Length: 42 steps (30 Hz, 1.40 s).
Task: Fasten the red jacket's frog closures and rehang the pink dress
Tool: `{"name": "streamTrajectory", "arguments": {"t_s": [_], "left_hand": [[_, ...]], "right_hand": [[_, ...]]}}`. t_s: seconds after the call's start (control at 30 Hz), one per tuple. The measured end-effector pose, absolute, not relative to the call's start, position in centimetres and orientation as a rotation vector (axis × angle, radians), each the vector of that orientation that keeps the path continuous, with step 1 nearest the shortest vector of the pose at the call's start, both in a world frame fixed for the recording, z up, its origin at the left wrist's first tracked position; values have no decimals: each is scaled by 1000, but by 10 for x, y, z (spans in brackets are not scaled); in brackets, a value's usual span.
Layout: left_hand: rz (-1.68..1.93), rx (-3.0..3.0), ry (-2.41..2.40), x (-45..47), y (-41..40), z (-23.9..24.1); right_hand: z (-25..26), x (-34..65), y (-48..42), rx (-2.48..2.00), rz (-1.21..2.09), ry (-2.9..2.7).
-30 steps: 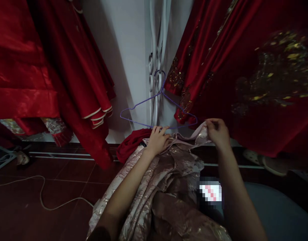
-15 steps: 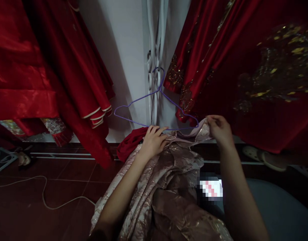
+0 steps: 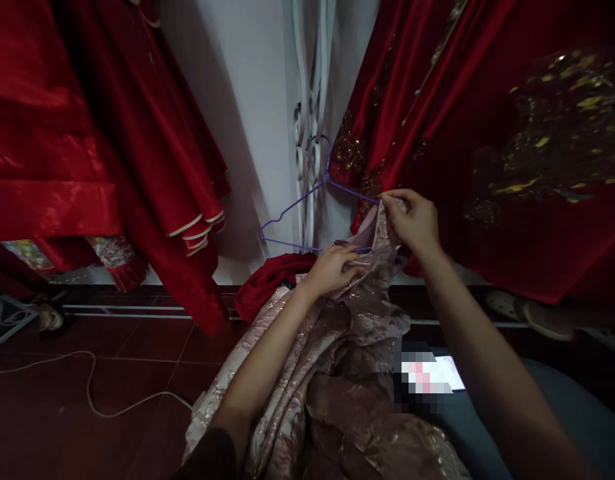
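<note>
A shiny pink-gold garment spreads down over the lap, its upper edge raised at a purple wire hanger. The hanger hangs by its hook from a white ornamental metal stand. My right hand pinches the garment's edge high up, at the hanger's right arm, which passes behind the cloth. Lower and to the left, my left hand has its fingers curled on the garment's top edge, close to the hanger's bottom bar. The hanger's right end is hidden by cloth. Its left end is bare.
Red garments hang at the left and right. A bundled red cloth lies beside my left forearm. A lit phone lies near my right forearm. A white cable crosses the tiled floor. Pale clogs rest at right.
My right hand has moved up and left, lifting the garment's edge onto the hanger's right side. My left hand has shifted right. The hanger has swung to the right and tilted.
</note>
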<state>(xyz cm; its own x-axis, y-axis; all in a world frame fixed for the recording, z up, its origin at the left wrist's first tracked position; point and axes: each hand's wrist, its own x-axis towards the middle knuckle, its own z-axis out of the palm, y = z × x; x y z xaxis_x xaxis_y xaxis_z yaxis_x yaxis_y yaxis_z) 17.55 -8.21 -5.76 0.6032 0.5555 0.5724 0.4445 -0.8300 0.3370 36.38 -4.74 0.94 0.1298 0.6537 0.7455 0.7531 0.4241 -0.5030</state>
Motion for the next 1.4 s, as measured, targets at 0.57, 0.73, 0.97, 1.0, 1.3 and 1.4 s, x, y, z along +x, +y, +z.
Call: {"name": "streamTrajectory", "arguments": {"t_s": [0.57, 0.73, 0.97, 1.0, 1.3, 1.4], "left_hand": [[1622, 1770, 1423, 41, -45, -67], [1631, 1508, 1481, 4, -34, -104], [1683, 1228, 1345, 5, -26, -125], [1712, 1220, 1319, 5, -25, -126], [1782, 1330, 1285, -4, -27, -127], [1795, 1364, 1290, -4, -28, -123]], "right_hand": [[15, 384, -30, -1284, -204, -1679], [20, 393, -23, -1282, -124, -1743], [12, 395, -11, -1225, -19, -1755], [12, 395, -11, -1211, -24, -1751], [15, 397, -12, -1198, -32, -1753], [16, 397, -11, -1191, -14, -1761]]}}
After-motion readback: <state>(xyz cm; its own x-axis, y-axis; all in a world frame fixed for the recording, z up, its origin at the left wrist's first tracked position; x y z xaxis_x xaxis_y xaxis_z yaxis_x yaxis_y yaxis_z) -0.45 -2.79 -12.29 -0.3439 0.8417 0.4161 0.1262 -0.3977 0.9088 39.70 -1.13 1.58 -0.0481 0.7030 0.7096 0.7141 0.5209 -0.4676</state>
